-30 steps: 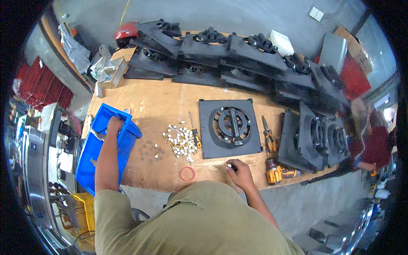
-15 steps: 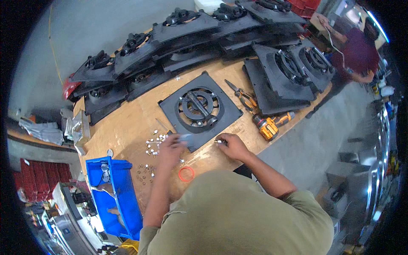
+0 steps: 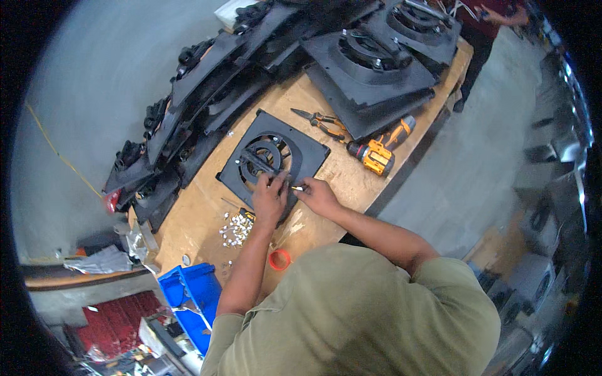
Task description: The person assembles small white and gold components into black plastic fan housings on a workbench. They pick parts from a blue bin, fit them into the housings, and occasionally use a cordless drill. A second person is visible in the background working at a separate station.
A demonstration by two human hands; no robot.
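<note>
A square black panel [image 3: 304,148] lies on the wooden table, with a round black burner [image 3: 249,156] and its tube set in its middle. My left hand [image 3: 269,197] is over the panel's near side, fingers bent together at the tube's near end; whether they grip it or something small is hidden. Just to its right, my right hand [image 3: 318,195] pinches a small white and brass-coloured fitting [image 3: 300,187]. Several similar white fittings [image 3: 235,232] lie heaped left of my left forearm. A screwdriver [image 3: 246,214] with a yellow and black handle rests beside the heap.
Pliers [image 3: 323,122] and a yellow cordless drill [image 3: 377,156] lie right of the panel. More black panels [image 3: 370,75] are stacked along the far side. A blue bin [image 3: 200,285] and an orange ring [image 3: 279,259] are nearer me. Another person [image 3: 486,25] stands far right.
My view has turned. My left hand has moved from the panel's near left edge to the burner tube's end. My right hand has come in beside it, still holding the small fitting.
</note>
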